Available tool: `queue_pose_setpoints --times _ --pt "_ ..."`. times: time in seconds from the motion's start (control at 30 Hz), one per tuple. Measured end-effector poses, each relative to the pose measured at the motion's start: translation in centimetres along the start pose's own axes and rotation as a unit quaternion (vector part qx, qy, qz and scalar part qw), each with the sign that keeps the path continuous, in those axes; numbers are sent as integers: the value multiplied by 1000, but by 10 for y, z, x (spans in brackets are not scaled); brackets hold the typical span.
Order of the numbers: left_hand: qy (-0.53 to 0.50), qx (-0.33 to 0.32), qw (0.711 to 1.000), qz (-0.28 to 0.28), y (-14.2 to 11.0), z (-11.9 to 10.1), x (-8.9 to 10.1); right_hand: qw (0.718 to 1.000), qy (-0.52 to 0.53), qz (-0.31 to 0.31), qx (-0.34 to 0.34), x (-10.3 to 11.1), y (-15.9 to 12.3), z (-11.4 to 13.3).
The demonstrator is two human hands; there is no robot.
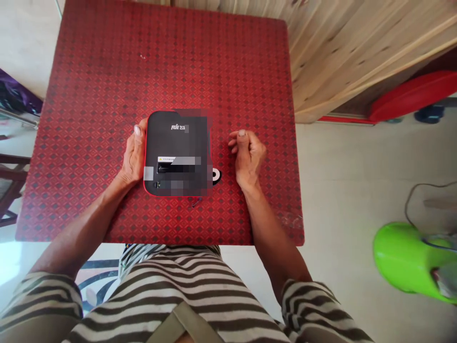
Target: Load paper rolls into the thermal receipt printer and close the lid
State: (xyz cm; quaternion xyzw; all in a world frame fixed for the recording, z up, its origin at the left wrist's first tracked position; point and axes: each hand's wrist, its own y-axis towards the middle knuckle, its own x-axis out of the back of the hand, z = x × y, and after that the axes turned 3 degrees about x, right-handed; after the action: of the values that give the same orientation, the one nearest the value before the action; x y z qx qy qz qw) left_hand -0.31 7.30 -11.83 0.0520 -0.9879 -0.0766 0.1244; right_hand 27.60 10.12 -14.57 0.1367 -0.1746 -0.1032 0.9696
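Observation:
A black label printer with a red edge sits on the red patterned table, its slot and a white warning strip facing up. Blocky pixels blur its right part. My left hand grips the printer's left side, fingers along the edge and thumb raised. To the right of the printer, apart from it, my right hand rests with its fingers loosely curled and a little apart; nothing shows in it. Between them a small white and black ring-shaped thing peeks out from beside the printer, partly hidden. A tiny dark piece lies just below the printer.
The table meets wooden panelling at the back and right. On the floor to the right stands a bright green stool with things on it and a cable beside it. A dark wooden chair is at the left.

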Motion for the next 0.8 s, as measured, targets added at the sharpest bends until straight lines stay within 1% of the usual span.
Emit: queue_pose_setpoints --times 0.13,0.33,0.43,0.57,0.8 --pt "-2 -28 1000 -6 0 3 1 1000 -23 8 3 -2 2 -2" --pt "-23 -43 998 -27 3 26 1 1000 -19 18 16 -1 4 -5" --pt "-26 -42 998 -41 1 32 -1 999 -31 24 27 -2 5 -7" --pt "-20 -47 997 -59 -1 29 -2 999 -28 32 33 -4 6 -10" --pt "-17 -38 997 -62 -1 19 -4 999 -19 35 29 -3 5 -8"
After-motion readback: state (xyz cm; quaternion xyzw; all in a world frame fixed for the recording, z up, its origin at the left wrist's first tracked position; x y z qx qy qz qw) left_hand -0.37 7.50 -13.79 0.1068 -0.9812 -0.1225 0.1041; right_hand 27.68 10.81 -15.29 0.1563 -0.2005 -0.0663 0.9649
